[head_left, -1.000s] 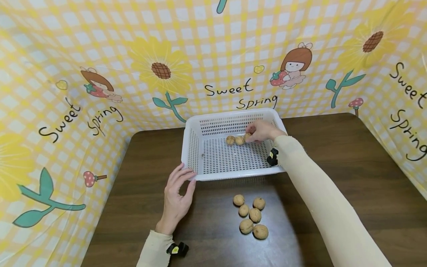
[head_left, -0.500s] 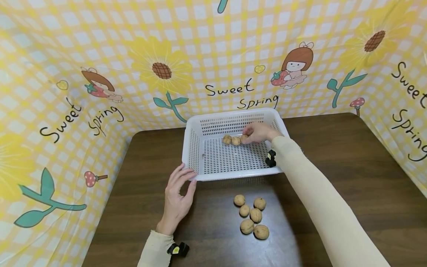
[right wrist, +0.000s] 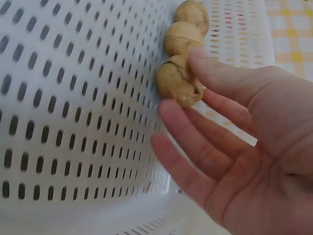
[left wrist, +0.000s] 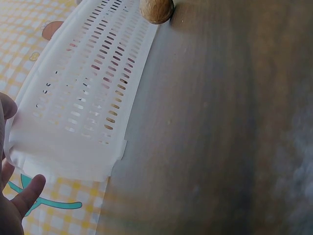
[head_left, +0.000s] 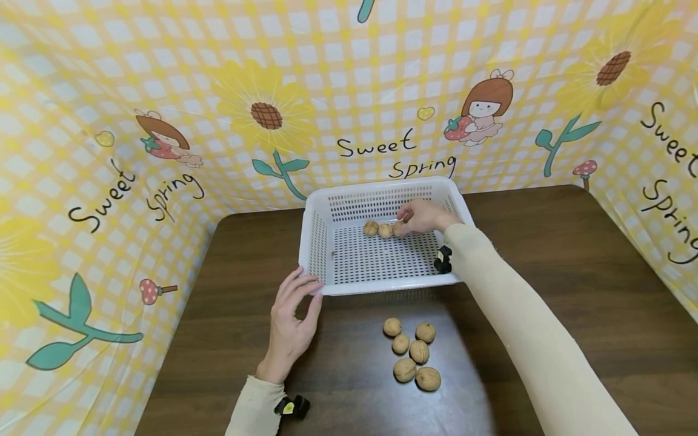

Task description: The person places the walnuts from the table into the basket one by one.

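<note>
At the near edge, a person's cream sleeves [head_left: 248, 409] reach over a dark brown, wood-grained table [head_left: 218, 339]. Just beyond, six round, tan, wrinkle-shelled walnuts [head_left: 419, 352] lie on the tabletop in a loose cluster, roughly three pairs, in front of a white, rectangular, perforated plastic basket [head_left: 382, 285]. The work looks partway along: three tan walnuts [head_left: 385, 231] sit in a row inside the basket, while the six outside appear to be what is left. To the left, the left hand [head_left: 291, 327] lightly holds the basket's near left corner, thumb and index finger close together at the rim, with a wide gap between them nearer the palm. Farther in, the right hand [head_left: 424, 215] reaches over the basket floor and pinches the rightmost walnut [right wrist: 177, 84] of the row between thumb and fingertips, its other fingers spread apart. That row runs near the basket's far wall. Behind everything hangs a yellow-and-white checked cloth [head_left: 376, 72] printed with sunflowers and "Sweet Spring".
</note>
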Tool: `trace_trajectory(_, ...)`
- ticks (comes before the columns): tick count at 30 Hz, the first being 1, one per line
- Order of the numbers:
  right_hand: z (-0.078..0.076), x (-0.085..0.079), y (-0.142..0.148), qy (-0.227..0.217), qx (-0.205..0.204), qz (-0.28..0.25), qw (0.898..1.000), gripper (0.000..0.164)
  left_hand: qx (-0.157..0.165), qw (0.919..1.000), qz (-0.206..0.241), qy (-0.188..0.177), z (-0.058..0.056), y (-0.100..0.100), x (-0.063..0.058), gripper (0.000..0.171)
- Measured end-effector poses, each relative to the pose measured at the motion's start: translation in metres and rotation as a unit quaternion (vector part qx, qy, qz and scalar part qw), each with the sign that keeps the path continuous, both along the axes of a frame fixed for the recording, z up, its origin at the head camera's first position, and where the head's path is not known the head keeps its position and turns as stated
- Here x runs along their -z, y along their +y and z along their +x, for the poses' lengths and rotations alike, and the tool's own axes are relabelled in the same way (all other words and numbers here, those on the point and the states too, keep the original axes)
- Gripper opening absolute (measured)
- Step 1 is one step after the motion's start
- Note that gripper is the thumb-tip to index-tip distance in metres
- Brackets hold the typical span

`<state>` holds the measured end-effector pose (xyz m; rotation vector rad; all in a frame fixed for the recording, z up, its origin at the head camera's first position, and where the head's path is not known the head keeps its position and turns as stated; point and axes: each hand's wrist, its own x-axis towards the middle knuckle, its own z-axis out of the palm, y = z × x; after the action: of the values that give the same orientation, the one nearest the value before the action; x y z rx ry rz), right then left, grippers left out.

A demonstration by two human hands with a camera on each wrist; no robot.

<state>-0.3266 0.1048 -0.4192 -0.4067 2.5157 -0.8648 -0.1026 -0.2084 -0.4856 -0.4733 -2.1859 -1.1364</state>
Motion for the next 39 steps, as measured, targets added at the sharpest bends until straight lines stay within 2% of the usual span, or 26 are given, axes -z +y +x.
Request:
trace_trajectory(8,0.001,-0.01,0.005,0.01,-0.03,0.02,0.999,0.061,-0.002,1.0,-0.007,-0.004,0.0,-0.002,0.0,0.023)
trace_trajectory(13,0.008,-0.031,0.006,-0.004,-0.055,0.002,0.998,0.061,-0.007,1.0,-0.007,-0.001,0.001,-0.003,-0.001,0.024)
trace_trajectory(16,0.016,-0.043,0.005,0.01,-0.065,-0.013,0.998,0.059,-0.007,1.0,-0.006,-0.001,0.002,-0.003,-0.001,0.024)
trace_trajectory(20,0.033,-0.053,0.006,0.053,-0.071,-0.053,0.995,0.053,-0.007,0.9999,-0.007,0.001,0.001,-0.003,0.0,0.023)
trace_trajectory(23,0.05,-0.055,0.007,0.081,-0.073,-0.091,0.99,0.046,-0.008,0.9999,-0.01,0.005,0.0,-0.004,-0.001,0.023)
trace_trajectory(30,0.085,-0.046,0.008,0.113,-0.084,-0.162,0.977,0.026,-0.008,0.9999,-0.006,0.005,-0.001,-0.004,-0.002,0.023)
trace_trajectory(33,0.099,-0.04,0.011,0.119,-0.084,-0.191,0.971,0.02,-0.004,1.0,-0.007,0.0,-0.001,-0.002,-0.001,0.023)
trace_trajectory(36,0.115,-0.032,0.016,0.107,-0.079,-0.235,0.963,0.022,-0.001,1.0,-0.006,-0.003,0.0,0.0,0.0,0.022)
trace_trajectory(39,0.131,-0.028,0.019,0.092,-0.077,-0.289,0.95,0.025,-0.001,1.0,-0.004,0.0,0.0,0.0,0.0,0.022)
